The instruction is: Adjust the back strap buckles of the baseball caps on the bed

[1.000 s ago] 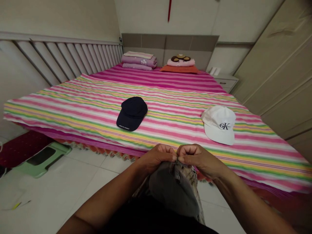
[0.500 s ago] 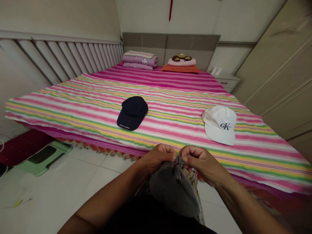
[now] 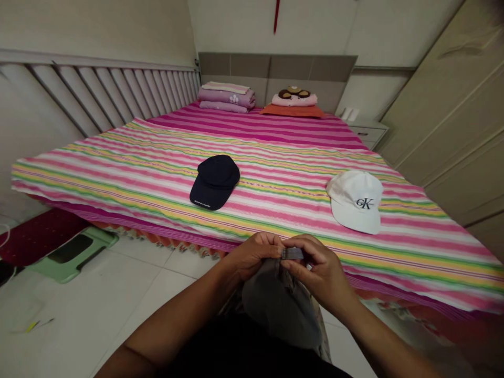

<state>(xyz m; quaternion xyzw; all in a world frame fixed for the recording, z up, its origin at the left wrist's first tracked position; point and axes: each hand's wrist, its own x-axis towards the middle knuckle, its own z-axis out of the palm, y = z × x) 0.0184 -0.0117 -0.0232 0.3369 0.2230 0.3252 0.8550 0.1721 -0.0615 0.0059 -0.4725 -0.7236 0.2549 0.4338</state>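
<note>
I hold a grey cap (image 3: 279, 310) close to my body, in front of the bed. My left hand (image 3: 254, 254) is closed on the cap's back edge. My right hand (image 3: 315, 270) pinches the cap's short grey back strap (image 3: 292, 254) and draws it out to the right. On the striped bedsheet (image 3: 118, 163) beyond my hands lie a navy cap (image 3: 214, 181), left of centre, and a white cap (image 3: 356, 200) with a dark logo, to the right. Neither hand touches those two.
Folded purple bedding (image 3: 226, 97) and a pink-and-orange pillow stack (image 3: 293, 104) lie at the headboard. A green stool (image 3: 73, 253) and a dark red mat (image 3: 35, 236) sit on the white tiled floor at the left. Wardrobe doors (image 3: 452, 105) line the right side.
My right hand has slid to the right and turned, pulling the strap out from the cap. My left hand has kept its grip. The caps on the bed have not moved.
</note>
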